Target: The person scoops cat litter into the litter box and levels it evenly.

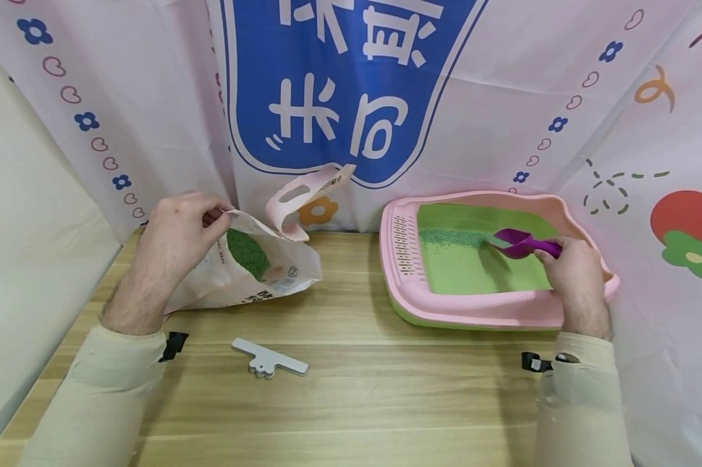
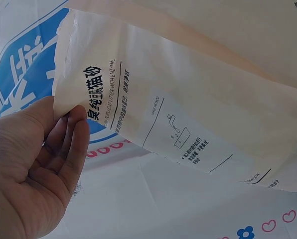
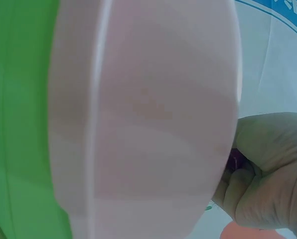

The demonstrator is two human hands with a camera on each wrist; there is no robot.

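My left hand (image 1: 178, 243) pinches the top edge of a white paper bag (image 1: 287, 275), whose open mouth shows green granules (image 1: 247, 255). In the left wrist view the thumb and fingers of the left hand (image 2: 41, 164) hold the corner of the printed bag (image 2: 188, 109). My right hand (image 1: 574, 275) grips the handle of a purple scoop (image 1: 517, 244), held over a green tray with a pink rim (image 1: 479, 310). Green granules (image 1: 453, 238) lie in a strip along the tray's back. In the right wrist view the pink rim (image 3: 158, 109) partly covers the right hand (image 3: 273, 174).
A grey clip (image 1: 269, 358) lies on the wooden table (image 1: 351, 389) in front of the bag. A torn pink strip with a handle hole (image 1: 283, 206) sticks up from the bag's mouth. Printed cloth (image 1: 479, 130) hangs behind the table and at the right.
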